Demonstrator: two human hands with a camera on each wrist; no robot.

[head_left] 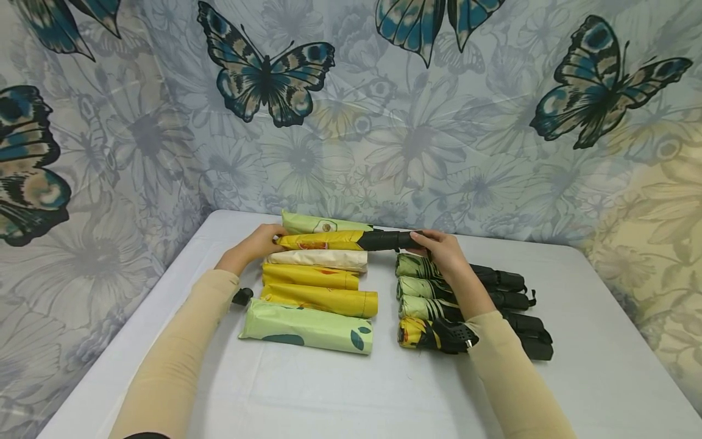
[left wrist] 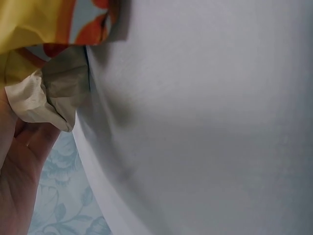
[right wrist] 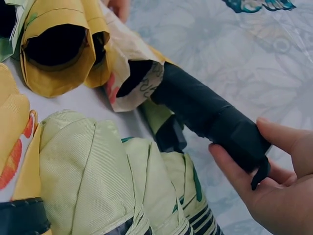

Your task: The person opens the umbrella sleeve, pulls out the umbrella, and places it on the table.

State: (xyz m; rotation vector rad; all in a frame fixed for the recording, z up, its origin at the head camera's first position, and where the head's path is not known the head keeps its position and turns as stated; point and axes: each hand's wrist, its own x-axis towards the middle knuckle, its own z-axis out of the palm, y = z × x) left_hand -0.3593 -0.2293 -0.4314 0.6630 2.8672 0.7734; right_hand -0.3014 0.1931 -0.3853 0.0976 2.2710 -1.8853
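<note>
A folded umbrella (head_left: 384, 240) lies level between both hands, its black handle end sticking out of a yellow printed sleeve (head_left: 320, 241). At the sleeve's left end, my left hand (head_left: 258, 244) grips the fabric. My right hand (right wrist: 288, 181) pinches the black handle tip between thumb and fingers, with a small strap hanging below. Yellow and orange cloth (left wrist: 36, 24) and a cream fold (left wrist: 63, 88) show beside my left hand in the left wrist view. Just nearer than the held umbrella lies a cream sleeve (head_left: 315, 260), its open mouth visible in the right wrist view.
Two yellow sleeves (head_left: 318, 299) and a light green sleeve (head_left: 307, 329) lie in a row on the white table (head_left: 307, 396). Behind the held umbrella is another green sleeve (head_left: 298, 221). Several folded umbrellas (head_left: 411, 286) lie under my right forearm. A patterned curtain (head_left: 351, 152) borders the table.
</note>
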